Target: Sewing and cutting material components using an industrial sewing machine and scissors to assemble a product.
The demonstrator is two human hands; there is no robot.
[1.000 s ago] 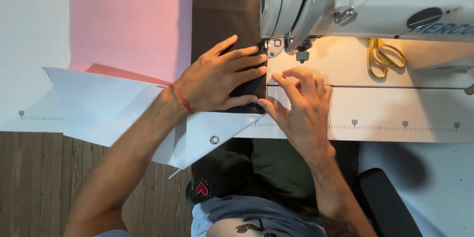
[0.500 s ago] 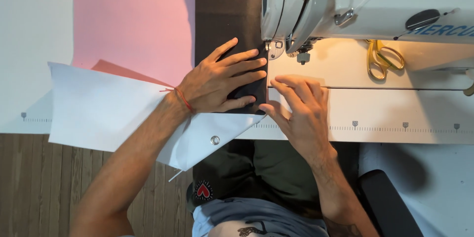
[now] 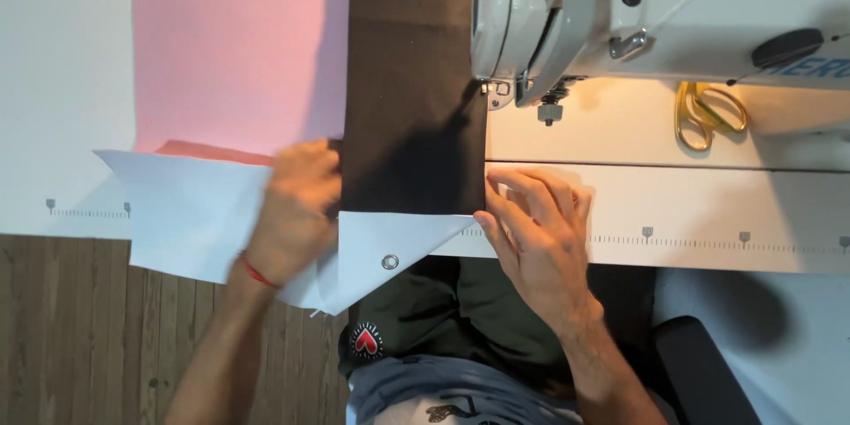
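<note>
A long strip of dark brown fabric (image 3: 412,97) lies on the table and runs up beside the head of a white sewing machine (image 3: 655,9). My left hand (image 3: 297,208) is blurred and rests at the strip's left edge, over a white sheet (image 3: 190,208). My right hand (image 3: 536,221) lies flat on the table with its fingertips at the strip's lower right corner. Neither hand encloses anything. A white corner piece with a metal eyelet (image 3: 390,261) sticks out under the strip's near end.
A pink sheet (image 3: 235,44) lies left of the brown strip. Yellow-handled scissors (image 3: 704,111) rest on the machine bed at the right. A ruler scale (image 3: 708,237) runs along the table's front edge. Wooden floor (image 3: 71,336) shows lower left, a black chair (image 3: 699,372) lower right.
My left hand has slid off the brown strip to its left edge. My right hand has moved down and slightly right. The strip now lies uncovered beside the needle.
</note>
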